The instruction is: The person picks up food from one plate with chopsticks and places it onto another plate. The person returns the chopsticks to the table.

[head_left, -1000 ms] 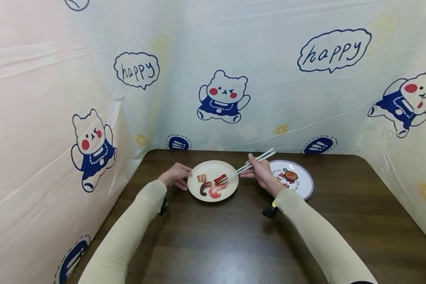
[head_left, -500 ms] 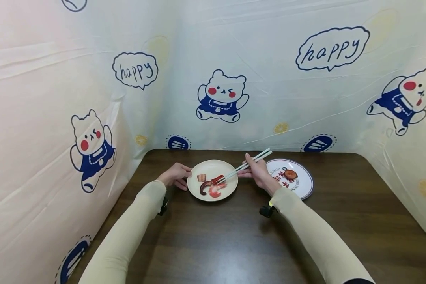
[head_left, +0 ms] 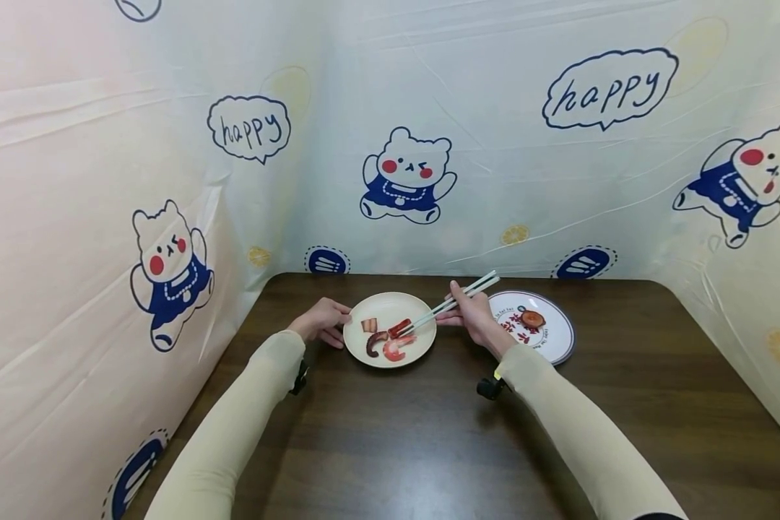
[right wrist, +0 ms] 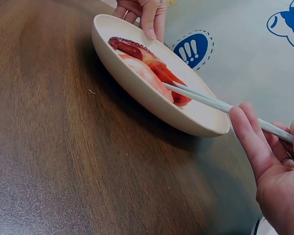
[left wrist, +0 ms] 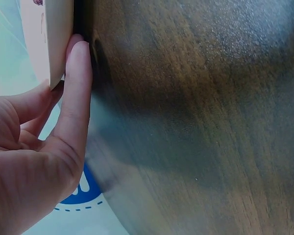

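Observation:
My left hand [head_left: 321, 318] pinches the left rim of a cream plate [head_left: 395, 306], thumb over the edge and fingers beneath, as the left wrist view shows. On the plate lie a red sausage-like piece [head_left: 399, 328], a pink shrimp [head_left: 393, 353], a dark curled octopus tentacle [head_left: 373, 347] and a small striped piece of meat [head_left: 369, 326]. A pair of pale chopsticks [head_left: 434, 312] is held in my right hand [head_left: 477, 322] just right of the plate. Their tips meet the red piece, close above the shrimp; in the right wrist view the chopsticks [right wrist: 206, 99] cross the plate's rim.
A white plate with a blue rim [head_left: 564, 338], bearing a brown round figure and red shapes, sits right of the cream plate, partly behind my right wrist. The dark wooden table [head_left: 390, 433] stretches in front. Printed curtains [head_left: 494, 173] enclose its back and sides.
My right hand and the chopsticks have shifted slightly left. The red piece has moved a little left with their tips, toward the tentacle. My left hand keeps its grip on the plate.

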A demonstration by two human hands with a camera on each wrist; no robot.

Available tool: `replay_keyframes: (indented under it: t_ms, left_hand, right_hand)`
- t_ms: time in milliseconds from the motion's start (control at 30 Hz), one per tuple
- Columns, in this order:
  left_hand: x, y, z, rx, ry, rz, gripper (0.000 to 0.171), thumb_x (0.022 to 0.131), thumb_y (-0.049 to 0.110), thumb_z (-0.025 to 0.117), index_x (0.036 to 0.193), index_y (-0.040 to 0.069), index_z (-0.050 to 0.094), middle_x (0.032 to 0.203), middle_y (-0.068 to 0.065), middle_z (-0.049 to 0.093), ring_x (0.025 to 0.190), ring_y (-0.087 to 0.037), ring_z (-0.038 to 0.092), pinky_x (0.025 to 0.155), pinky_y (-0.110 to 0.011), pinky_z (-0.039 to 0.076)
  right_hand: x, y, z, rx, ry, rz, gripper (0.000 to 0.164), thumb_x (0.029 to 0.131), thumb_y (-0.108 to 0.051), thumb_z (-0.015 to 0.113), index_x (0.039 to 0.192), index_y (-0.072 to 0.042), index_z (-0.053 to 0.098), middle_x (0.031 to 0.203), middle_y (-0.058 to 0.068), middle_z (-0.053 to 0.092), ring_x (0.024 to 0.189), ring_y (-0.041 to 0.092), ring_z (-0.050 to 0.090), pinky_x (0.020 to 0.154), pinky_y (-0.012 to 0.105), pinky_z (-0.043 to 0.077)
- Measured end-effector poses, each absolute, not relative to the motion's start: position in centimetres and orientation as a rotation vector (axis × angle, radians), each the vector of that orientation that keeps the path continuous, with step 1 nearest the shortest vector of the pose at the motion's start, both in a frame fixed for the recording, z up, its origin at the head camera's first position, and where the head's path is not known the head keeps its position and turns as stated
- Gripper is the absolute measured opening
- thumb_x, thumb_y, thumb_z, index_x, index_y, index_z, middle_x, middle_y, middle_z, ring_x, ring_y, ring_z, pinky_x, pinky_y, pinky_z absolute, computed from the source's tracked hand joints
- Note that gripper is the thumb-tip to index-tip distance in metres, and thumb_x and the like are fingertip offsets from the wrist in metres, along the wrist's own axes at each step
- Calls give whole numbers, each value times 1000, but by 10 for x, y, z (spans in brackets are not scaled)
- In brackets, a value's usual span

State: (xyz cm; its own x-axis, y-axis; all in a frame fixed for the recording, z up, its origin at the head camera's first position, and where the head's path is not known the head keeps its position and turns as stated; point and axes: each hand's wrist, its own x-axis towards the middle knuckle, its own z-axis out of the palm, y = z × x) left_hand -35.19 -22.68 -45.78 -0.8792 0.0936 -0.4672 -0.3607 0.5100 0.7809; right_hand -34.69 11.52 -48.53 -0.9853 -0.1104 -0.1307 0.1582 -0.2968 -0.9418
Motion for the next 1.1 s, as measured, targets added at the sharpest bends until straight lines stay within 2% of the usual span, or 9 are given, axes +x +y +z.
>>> replay_keyframes:
  t_ms: [333,800,1100]
  left_hand:
    - [-354,-227,-459,-221,2292,1347,40,110,10,57,149,0,57,134,-26,61,75,-28,74,69,-41,67]
    - [-354,-228,-460,-202,2288,1354,40,110,9,55,149,0,57,132,-26,63,73,-27,74,69,-41,67]
    - [-353,-228,-459,-193,2264,1367,40,110,7,54,150,-1,56,133,-27,63,70,-25,74,68,-41,67]
  right_hand:
    - [-346,118,-486,37,1746,-2409,46,112,-34,52,116,12,56,89,25,74,70,29,78,75,45,67]
    - [-342,134,-479,-37,1708,-2443,50,112,-35,52,119,14,54,83,18,73,66,25,76,73,44,67]
    - [-338,148,-474,-64,1668,-2468,49,112,-35,53,113,14,55,79,17,72,66,27,76,73,43,67]
